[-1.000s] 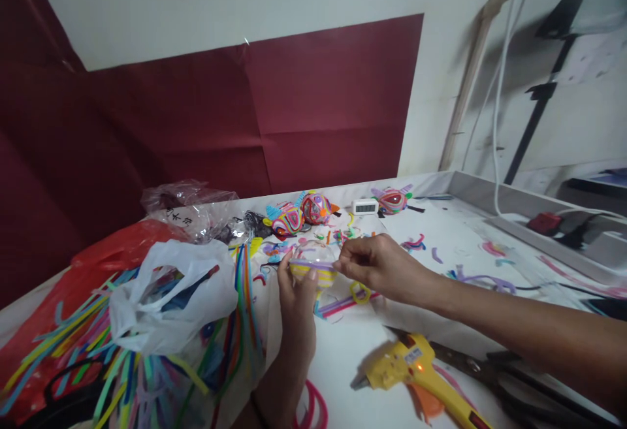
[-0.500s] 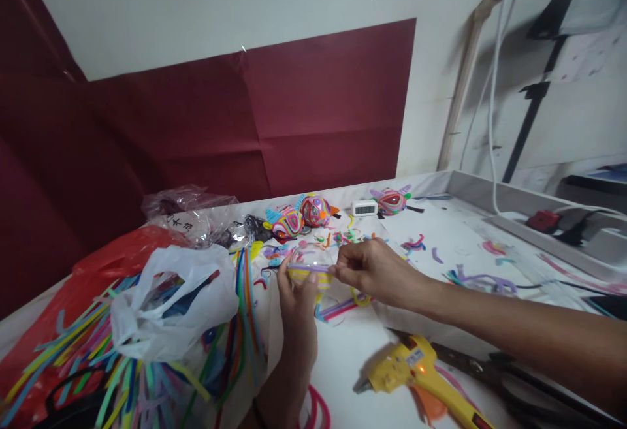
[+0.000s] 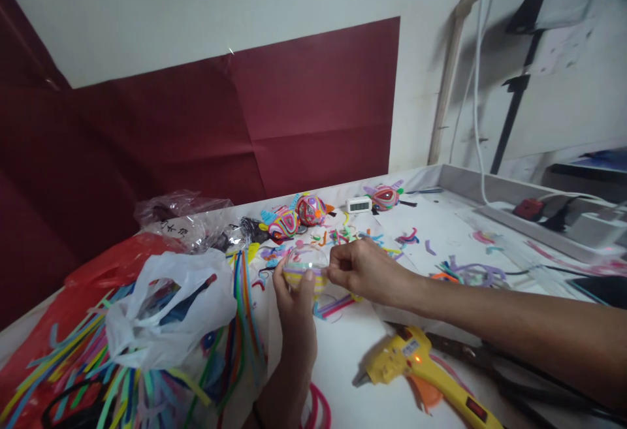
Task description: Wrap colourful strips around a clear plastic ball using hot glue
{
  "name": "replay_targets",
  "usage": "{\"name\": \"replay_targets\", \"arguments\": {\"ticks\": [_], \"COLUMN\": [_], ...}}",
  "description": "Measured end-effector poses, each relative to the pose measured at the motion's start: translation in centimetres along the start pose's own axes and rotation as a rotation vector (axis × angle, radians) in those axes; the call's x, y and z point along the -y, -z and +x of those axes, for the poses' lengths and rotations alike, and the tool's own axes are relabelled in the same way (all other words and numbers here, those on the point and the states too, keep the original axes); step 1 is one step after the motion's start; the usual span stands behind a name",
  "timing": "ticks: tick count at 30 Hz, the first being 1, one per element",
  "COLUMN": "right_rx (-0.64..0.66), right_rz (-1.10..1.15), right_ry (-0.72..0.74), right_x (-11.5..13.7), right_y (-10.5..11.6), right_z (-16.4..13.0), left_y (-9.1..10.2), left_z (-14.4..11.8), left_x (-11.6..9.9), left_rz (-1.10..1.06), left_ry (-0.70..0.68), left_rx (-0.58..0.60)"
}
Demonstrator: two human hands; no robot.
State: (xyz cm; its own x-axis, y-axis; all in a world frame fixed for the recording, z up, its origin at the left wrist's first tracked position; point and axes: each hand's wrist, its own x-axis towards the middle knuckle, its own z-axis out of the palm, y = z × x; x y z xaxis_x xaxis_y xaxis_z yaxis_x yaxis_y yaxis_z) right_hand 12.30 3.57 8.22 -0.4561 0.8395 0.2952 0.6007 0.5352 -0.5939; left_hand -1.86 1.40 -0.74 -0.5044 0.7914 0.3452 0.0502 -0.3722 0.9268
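Note:
My left hand (image 3: pixel 292 315) holds a clear plastic ball (image 3: pixel 304 267) from below; yellow and purple strips are wrapped around its middle. My right hand (image 3: pixel 365 271) pinches the strip at the ball's right side, fingertips touching it. Both hands are above the white table (image 3: pixel 441 233), near its middle. A short piece of pink, blue and purple strips (image 3: pixel 334 306) lies on the table just under my right hand.
A yellow glue gun (image 3: pixel 421 371) lies at the front right with scissors (image 3: pixel 494 357) behind it. A white bag (image 3: pixel 166 311) and red bag (image 3: pixel 108 266) with several coloured strips sit on the left. Finished decorated balls (image 3: pixel 296 213) and a small clock (image 3: pixel 359 204) stand at the back.
Both hands and the ball have shifted slightly left and lower in view. My right hand's fingers have closed in on the ball's right side, pressing the strip.

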Motion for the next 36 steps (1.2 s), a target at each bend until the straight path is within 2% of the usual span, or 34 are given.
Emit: {"name": "replay_targets", "arguments": {"ticks": [3,10,22,29,36], "right_rx": [0.007,0.027,0.093,0.081,0.068], "right_rz": [0.014,0.07,0.297,0.337,0.394], "right_ry": [-0.003,-0.022,-0.164,-0.22,-0.257], "right_x": [0.1,0.3,-2.0,-3.0,-3.7], "right_y": [-0.2,-0.3,-0.2,-0.3,-0.5], "right_z": [0.0,0.1,0.0,0.0,0.0], "left_y": [-0.1,-0.4,-0.4,-0.6,-0.7], "left_z": [0.0,-0.1,-0.3,-0.1,-0.1], "left_x": [-0.4,-1.2,-1.8,-2.0,-2.1], "left_rz": [-0.063,-0.192,-0.344,-0.44,-0.566], "left_ry": [0.122,0.23,0.347,0.387,0.455], "left_rx": [0.019,-0.01,-0.011,0.041,0.043]}}
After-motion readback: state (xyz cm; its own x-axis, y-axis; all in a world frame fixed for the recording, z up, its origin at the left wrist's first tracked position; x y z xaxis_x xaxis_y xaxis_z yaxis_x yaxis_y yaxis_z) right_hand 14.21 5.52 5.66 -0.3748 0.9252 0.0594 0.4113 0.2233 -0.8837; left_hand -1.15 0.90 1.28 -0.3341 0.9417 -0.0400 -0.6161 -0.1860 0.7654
